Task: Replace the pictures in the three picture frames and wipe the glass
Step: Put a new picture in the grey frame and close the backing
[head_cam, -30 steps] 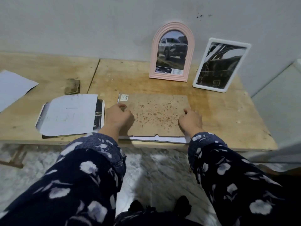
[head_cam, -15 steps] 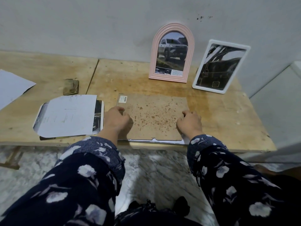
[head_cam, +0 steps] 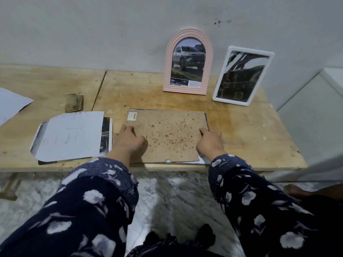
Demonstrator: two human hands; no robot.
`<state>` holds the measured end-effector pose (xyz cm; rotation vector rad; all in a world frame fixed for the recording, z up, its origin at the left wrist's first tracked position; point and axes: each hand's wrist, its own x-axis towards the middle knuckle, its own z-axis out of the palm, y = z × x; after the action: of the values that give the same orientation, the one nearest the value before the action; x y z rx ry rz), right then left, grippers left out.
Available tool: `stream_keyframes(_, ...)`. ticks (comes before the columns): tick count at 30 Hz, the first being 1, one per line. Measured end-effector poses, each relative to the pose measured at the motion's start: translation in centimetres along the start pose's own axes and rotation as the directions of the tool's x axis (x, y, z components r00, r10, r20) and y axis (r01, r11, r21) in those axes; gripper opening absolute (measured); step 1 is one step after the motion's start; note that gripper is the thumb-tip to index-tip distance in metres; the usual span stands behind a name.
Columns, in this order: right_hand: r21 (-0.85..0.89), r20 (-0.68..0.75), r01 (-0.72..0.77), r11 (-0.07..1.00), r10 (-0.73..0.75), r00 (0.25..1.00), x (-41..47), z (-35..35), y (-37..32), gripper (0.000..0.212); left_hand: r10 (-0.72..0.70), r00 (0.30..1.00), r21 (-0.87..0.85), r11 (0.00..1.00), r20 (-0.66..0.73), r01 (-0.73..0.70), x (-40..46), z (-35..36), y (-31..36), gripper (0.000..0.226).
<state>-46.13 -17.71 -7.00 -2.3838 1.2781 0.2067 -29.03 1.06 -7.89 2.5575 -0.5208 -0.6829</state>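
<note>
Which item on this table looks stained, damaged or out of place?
The brown backing board under both hands is speckled with dark spots and sits slightly askew on its frame, whose edge shows at the near right corner.

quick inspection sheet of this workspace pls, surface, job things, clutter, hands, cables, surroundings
surface: wooden table, stained and scuffed.
job's things: brown backing board flat at the near edge over a frame; pink arched frame and white frame stand against the wall, both holding car pictures.
clutter: loose prints left of the board; folded cloth behind them; white sheet far left.
hands: left hand and right hand rest on the board's side edges.
cables: nothing seen.
surroundings: grey wall; marbled floor.
</note>
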Motion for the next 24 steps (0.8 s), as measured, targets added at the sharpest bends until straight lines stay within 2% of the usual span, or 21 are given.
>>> stream_keyframes(3, -0.046, -0.007, 0.002, 0.999, -0.002, 1.0, -0.1, 0.1, -0.1, 0.063, 0.003, 1.0, 0.033, 0.999, 0.007, -0.003, 0.3, 0.1, -0.1, 0.058)
stream_keyframes(6, -0.128, -0.055, -0.024, 0.991, 0.017, 0.998, -0.1, -0.1, -0.2, 0.052, 0.006, 1.0, 0.051, 0.999, -0.002, -0.006, 0.5, 0.2, -0.2, 0.061)
stream_keyframes(10, 0.03, -0.064, -0.068, 0.997, 0.07, 0.996, 0.2, -0.2, -0.1, 0.046, 0.0, 1.0, 0.05, 0.999, -0.016, 0.001, 0.6, 0.4, -0.2, 0.065)
stream_keyframes(15, 0.001, 0.012, -0.098, 0.995, 0.098, 0.995, 0.5, -0.4, 0.1, 0.041, 0.017, 0.999, 0.002, 1.0, -0.03, -0.017, 0.8, 1.2, -0.8, 0.09)
stream_keyframes(18, 0.028, -0.014, -0.126, 0.992, 0.126, 0.992, 0.8, -0.5, 0.1, 0.029, 0.012, 1.0, 0.017, 1.0, -0.028, -0.012, 1.0, 1.6, -1.1, 0.105)
stream_keyframes(21, 0.058, -0.03, -0.121, 0.991, 0.123, 0.992, 0.9, -0.4, 0.1, 0.025, 0.002, 1.0, 0.042, 0.999, -0.013, -0.001, 1.1, 1.7, -1.2, 0.109)
stream_keyframes(24, 0.16, -0.042, -0.167, 0.973, 0.175, 0.984, 1.0, -0.5, 0.1, 0.016, 0.008, 1.0, 0.078, 0.997, -0.004, -0.008, 1.4, 1.6, -1.4, 0.108)
